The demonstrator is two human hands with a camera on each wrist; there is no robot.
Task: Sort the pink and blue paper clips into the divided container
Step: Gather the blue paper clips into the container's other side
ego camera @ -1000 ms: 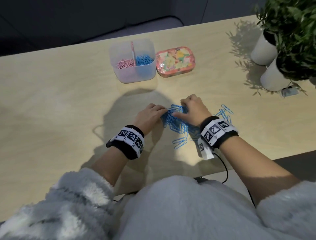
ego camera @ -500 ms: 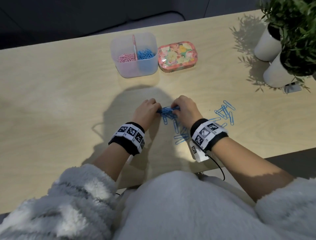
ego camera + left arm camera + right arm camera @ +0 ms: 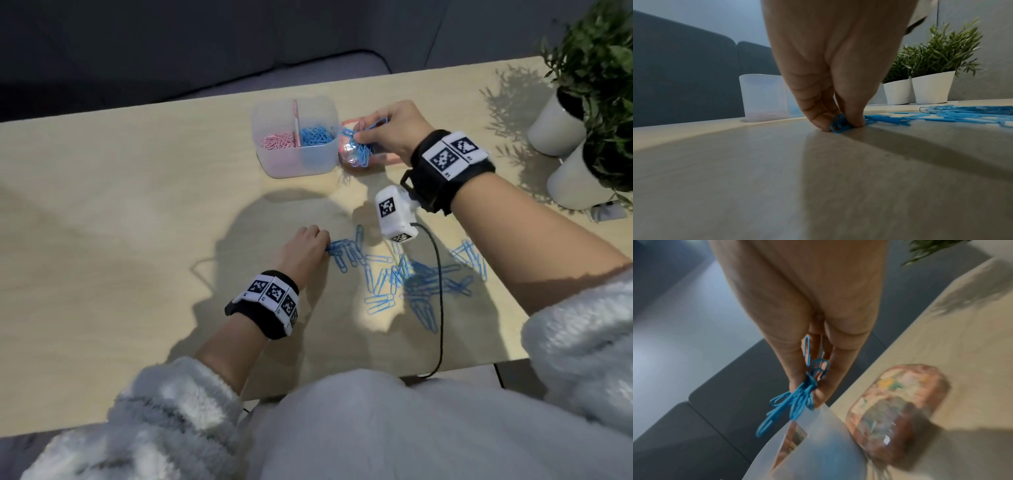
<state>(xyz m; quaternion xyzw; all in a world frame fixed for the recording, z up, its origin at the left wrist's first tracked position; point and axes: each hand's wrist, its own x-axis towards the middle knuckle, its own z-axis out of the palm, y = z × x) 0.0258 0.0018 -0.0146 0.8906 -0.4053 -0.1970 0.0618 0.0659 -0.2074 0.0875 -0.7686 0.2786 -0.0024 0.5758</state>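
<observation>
A translucent divided container (image 3: 308,164) stands at the back of the table, pink clips (image 3: 277,140) in its left half and blue clips (image 3: 317,134) in its right half. My right hand (image 3: 358,137) is raised beside the container's right wall and pinches a bunch of blue paper clips (image 3: 359,149) (image 3: 793,400) that dangles just outside the rim (image 3: 818,412). My left hand (image 3: 323,245) stays low on the table and pinches a small bundle of blue clips (image 3: 839,125) at the left end of the loose blue pile (image 3: 411,274).
A floral tin (image 3: 387,159) (image 3: 898,410) lies right of the container, partly under my right hand. Two white pots with green plants (image 3: 561,133) stand at the right rear. A black cable (image 3: 440,301) crosses the loose clips. The table's front edge lies close to my body.
My right hand has lifted a bunch of blue clips from the pile and carried it back to the container's right side. The left hand has stayed at the pile.
</observation>
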